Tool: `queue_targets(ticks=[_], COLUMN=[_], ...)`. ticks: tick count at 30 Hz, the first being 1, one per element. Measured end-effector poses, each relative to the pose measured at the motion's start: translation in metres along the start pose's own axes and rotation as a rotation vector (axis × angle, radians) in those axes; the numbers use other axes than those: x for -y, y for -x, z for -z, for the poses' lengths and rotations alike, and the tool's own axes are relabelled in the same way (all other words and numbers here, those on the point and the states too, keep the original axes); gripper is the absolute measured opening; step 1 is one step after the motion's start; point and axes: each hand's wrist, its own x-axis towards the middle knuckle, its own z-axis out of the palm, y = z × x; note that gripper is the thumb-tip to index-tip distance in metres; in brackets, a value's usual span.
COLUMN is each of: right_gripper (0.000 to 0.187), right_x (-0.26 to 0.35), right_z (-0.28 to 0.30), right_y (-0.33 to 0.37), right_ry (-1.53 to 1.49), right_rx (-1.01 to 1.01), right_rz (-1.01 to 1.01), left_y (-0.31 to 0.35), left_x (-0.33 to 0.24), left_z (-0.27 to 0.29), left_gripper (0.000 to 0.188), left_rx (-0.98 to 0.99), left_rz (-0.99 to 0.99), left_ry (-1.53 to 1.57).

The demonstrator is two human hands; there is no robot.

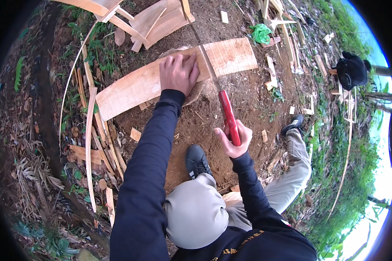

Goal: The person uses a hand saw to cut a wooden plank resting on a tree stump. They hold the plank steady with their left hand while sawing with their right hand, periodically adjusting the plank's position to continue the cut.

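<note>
A broad, slightly curved wooden board [130, 89] lies across a tree stump [195, 94] in front of me. My left hand [178, 73] rests on top of the board with its fingers bent against the wood, left of the saw. In my right hand [238, 138] is the red handle of a hand saw [225, 108], the fingers wrapped around it. The long thin blade runs away from me across the board, where it meets the wood along a line between the larger left part and the shorter right part. How deep the blade sits is hard to make out.
Long wooden strips [90, 139] lie at the left, and curved wooden pieces [157, 24] stand beyond the board. A green plastic bag [261, 33] and more timber [287, 41] are at the far right. My shoe [197, 160] is close below the stump, on brown soil with offcuts.
</note>
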Motion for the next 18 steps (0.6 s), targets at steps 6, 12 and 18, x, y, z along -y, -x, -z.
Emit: queue_targets(ticks=[6,12,18], right_gripper=[0.026,0.023,0.026], right_x=[-0.002,-0.007,-0.004], right_z=[-0.017,-0.028,-0.032], right_y=[0.002,0.007,0.011], right_ry=[-0.010,-0.008,-0.166], right_rx=[-0.234,-0.385,-0.367], right_rz=[0.128,0.058,-0.126], left_y=[0.001,0.000,0.001], left_x=[0.000,-0.001,-0.001], left_z=[-0.002,-0.001,-0.002], left_gripper=[0.026,0.025,0.026], left_rx=[-0.005,-0.003,-0.009], left_rz=[0.010,0.015,0.011], left_ry=[0.018,0.012,0.016])
